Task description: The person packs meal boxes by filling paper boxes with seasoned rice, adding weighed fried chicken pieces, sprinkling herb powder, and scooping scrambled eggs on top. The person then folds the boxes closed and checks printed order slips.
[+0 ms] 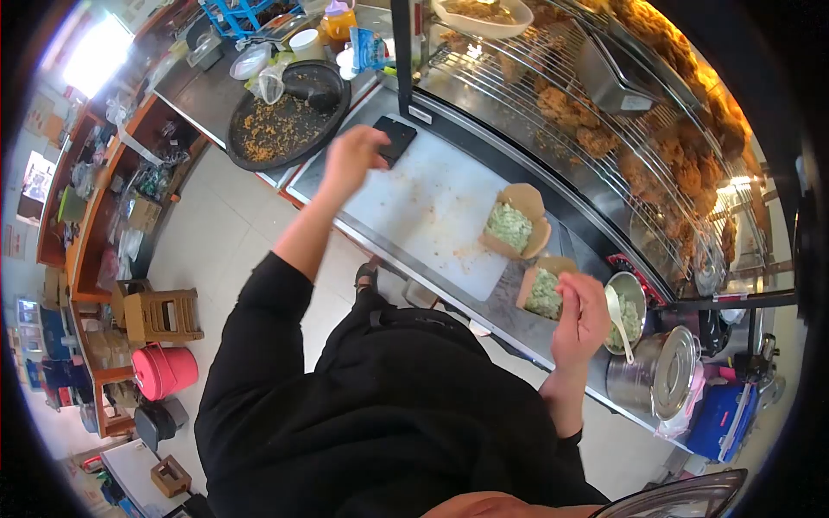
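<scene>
Over the far left part of the white cutting board is my left hand, its fingers loosely bent and apart, holding nothing that I can see. A flat black rectangular object lies just beyond its fingertips. My right hand is closed, fingertips pressed together, beside a brown paper box of pale green rice; whether it holds something small is hidden. Another open paper box with green rice stands on the board's right end. Right of my hand, a metal bowl of green rice has a white spoon in it.
A glass display case holds fried chicken on wire racks along the far side. A dark round stone mortar with brown crumbs sits at left. A lidded steel pot stands at right. A pink bucket is on the left.
</scene>
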Demonstrator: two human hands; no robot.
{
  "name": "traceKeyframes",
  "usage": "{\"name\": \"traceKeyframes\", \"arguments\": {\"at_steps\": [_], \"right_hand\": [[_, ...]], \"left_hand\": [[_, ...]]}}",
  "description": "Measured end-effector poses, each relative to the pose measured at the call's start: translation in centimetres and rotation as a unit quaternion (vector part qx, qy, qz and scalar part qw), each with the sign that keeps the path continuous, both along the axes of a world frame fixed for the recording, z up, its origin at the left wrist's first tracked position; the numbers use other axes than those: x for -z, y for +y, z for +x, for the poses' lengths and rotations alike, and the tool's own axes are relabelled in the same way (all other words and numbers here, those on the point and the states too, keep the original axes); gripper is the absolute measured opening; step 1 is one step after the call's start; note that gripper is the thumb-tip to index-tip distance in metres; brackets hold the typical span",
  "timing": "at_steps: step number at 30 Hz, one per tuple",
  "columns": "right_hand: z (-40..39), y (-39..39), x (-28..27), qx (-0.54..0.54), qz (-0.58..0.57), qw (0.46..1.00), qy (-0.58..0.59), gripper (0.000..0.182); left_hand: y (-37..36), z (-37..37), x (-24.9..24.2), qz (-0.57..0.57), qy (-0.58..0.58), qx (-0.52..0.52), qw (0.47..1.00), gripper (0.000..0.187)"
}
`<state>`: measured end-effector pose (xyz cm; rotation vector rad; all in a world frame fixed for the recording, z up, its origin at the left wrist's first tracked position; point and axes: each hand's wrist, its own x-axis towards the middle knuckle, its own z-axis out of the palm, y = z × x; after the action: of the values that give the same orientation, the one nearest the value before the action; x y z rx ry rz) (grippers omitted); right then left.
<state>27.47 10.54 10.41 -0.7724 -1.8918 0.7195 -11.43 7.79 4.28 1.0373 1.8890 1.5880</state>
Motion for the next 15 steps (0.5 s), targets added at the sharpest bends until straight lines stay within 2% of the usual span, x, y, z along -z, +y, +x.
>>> {"name": "traceKeyframes", "arguments": {"at_steps": [1,2,4,6,9,11,15], "right_hand": [[-2.1,0.7,-1.1,-0.019,0.047,0.998,-0.027,0.014],[-4.5,1.5,-2.2,-0.036,0.093,0.994,-0.053,0.016],[-10.0,2.7,-4.8,-0.077,0.192,0.972,-0.11,0.023],[-16.3,4.6,-5.9,-0.093,0.259,0.951,-0.139,0.031],[-25.4,7.9,-6.7,-0.051,0.307,0.921,-0.234,0.039],[-30.7,11.0,-6.1,-0.003,0.334,0.899,-0.285,0.043],[-36.1,15.1,-5.8,0.093,0.396,0.813,-0.415,0.044]], "left_hand": [[-0.6,-2.8,-0.7,-0.029,0.01,-0.049,0.998,0.017],[-1.3,-7.5,1.7,-0.002,0.071,-0.048,0.996,0.016],[-2.8,-12.5,0.6,-0.018,0.232,-0.096,0.968,0.015],[-3.2,-16.3,-0.2,-0.075,0.274,-0.194,0.939,0.015],[-3.6,-25.3,1.3,-0.208,0.276,-0.187,0.919,0.018],[-3.8,-29.7,3.0,-0.22,0.316,-0.192,0.903,0.021],[-3.1,-36.0,5.0,-0.275,0.372,-0.227,0.857,0.032]]}}
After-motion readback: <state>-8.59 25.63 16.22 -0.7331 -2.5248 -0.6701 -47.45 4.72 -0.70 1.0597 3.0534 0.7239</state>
